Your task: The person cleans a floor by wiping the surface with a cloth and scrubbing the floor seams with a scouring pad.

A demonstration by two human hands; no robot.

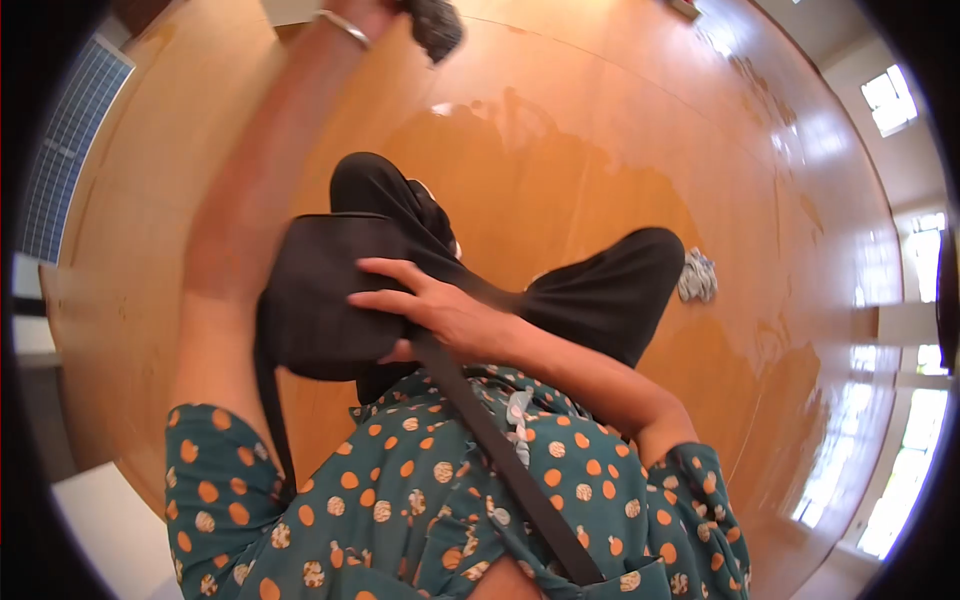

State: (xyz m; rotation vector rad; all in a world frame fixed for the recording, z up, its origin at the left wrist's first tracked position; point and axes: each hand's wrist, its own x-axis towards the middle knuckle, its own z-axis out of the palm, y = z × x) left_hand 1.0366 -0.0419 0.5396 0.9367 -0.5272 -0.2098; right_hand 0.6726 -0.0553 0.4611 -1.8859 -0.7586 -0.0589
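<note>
Black bag: While its strap point(490, 440) crosses the dotted shirt point(385, 470), the bag point(325, 295) sits at the lap's left; it looks soft-sided and light, best held by its edge.
Right hand: The hand point(455, 320) lies on the bag, fingers point(388, 268) spread apart.
Left hand: Reaching out past the left knee point(365, 180), the hand point(378, 12) is blurred and cut off; whether its fingers are clamped, I cannot tell.
Dark cloth: Bunched against that hand, the cloth point(437, 32) should be limp, light, perhaps slippery if damp; grip its gathered middle.
Floor: Beyond the knees, wet-looking patches point(520, 125) shine on the glossy floor point(600, 120).
</note>
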